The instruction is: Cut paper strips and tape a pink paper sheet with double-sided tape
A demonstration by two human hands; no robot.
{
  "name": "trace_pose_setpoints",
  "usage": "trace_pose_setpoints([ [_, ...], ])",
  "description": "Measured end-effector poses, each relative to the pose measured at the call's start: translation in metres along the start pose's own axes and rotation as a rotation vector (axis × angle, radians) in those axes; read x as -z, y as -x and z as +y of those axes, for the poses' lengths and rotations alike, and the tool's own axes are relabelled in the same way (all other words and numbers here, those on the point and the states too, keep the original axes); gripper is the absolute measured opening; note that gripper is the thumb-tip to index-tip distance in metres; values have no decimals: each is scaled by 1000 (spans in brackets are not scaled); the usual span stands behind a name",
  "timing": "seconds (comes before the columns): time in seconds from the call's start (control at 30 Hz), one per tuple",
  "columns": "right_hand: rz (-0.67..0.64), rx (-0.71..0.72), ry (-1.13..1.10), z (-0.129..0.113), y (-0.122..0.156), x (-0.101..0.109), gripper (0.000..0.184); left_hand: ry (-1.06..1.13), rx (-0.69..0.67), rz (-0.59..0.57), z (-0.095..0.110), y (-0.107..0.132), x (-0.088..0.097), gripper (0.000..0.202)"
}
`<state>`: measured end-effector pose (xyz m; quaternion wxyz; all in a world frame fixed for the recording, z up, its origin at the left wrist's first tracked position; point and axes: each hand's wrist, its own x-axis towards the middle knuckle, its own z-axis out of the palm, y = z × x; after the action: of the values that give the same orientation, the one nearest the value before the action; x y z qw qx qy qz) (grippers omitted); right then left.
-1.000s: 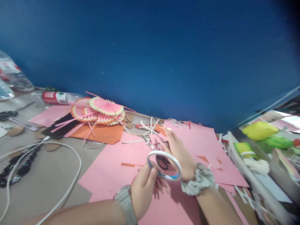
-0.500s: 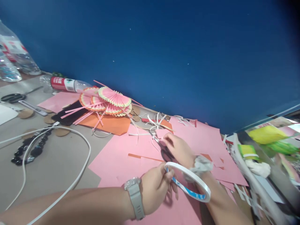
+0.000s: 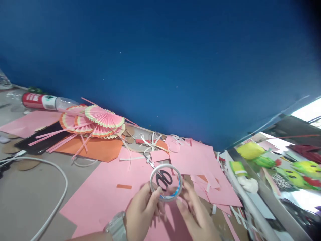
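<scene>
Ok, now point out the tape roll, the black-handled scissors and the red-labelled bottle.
Tape roll (image 3: 180, 184), head view: right side of the ring.
Black-handled scissors (image 3: 163, 180), head view: finger loops.
Red-labelled bottle (image 3: 37, 101), head view: the label.

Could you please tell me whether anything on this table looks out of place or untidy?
Yes: a plastic bottle lies on its side beside the pleated paper fans rather than standing, and loose white strips lie tangled beyond the tape roll. No spill shows.

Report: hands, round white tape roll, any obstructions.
Left hand gripping round white tape roll. Right hand at its right edge, contact unclear. Possible obstruction: black-handled scissors on pink paper, seen through roll.
</scene>
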<state>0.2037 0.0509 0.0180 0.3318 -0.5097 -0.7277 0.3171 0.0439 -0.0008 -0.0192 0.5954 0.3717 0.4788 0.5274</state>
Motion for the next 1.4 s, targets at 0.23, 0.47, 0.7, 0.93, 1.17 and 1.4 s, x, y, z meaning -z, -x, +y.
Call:
trace_pose_setpoints([
  [0.23,-57,-245,-266,9,22,-11,32,-53,44,-199,0,11,0,38],
  [0.47,-175,-203,-176,4,31,-19,28,-233,-71,-406,12,20,5,30],
  [0.7,90,64,40,14,37,-3,49,-331,-243,-263,19,20,3,38],
  [0.93,-143,184,-156,4,37,7,17,-398,-237,-541,17,26,2,41],
  [1.17,-264,100,-280,3,29,6,11,-304,-121,-441,8,33,1,36],
  [1.4,-79,2,-171,6,28,11,17,-354,-93,-352,7,29,3,41],
])
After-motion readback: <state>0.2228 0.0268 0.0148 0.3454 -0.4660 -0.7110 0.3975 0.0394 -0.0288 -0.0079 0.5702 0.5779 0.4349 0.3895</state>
